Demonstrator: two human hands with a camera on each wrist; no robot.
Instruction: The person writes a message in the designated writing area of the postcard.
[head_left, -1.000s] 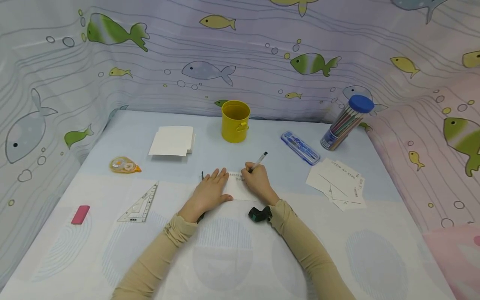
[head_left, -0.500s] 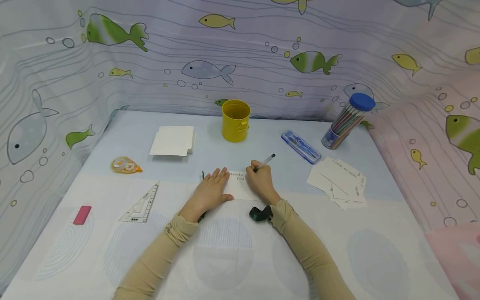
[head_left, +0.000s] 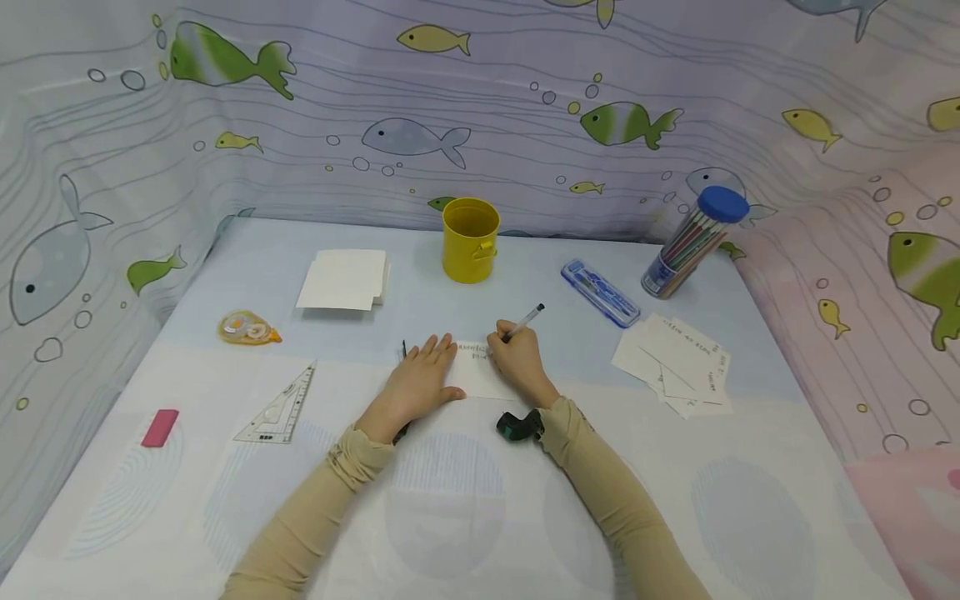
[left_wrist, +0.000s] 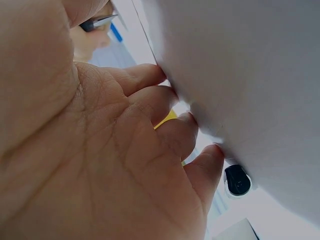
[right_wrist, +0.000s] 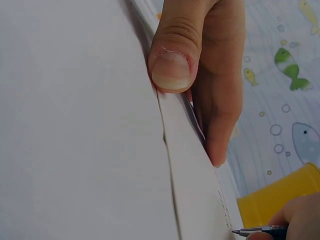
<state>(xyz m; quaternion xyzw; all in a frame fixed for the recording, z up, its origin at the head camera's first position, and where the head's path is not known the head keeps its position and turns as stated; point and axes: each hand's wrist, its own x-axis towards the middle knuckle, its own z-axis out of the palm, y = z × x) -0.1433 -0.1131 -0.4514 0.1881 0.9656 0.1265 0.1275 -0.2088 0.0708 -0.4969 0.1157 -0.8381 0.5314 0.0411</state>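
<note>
So up front there are two tan sleeves [head_left: 618, 508], then the hands. Left hand [head_left: 416, 387] is laid out flat, fingers straight, gripping nothing, just resting on the left side of a small white card [head_left: 486, 386]. The right hand [head_left: 519, 358] has its fingers curled tight around a pen [head_left: 528, 318], tip at the writing. Card's right between them, partly covered. My worry: if that left palm goes light, the card could skid and the line would wander. The right hand sits on the card too, so sliding over wet ink might smear it. Further out, the written cards [head_left: 693, 362] look loosely piled, so a stray elbow could scatter them. Yellow bucket [head_left: 469, 254] behind seems safely out of reach.
</note>
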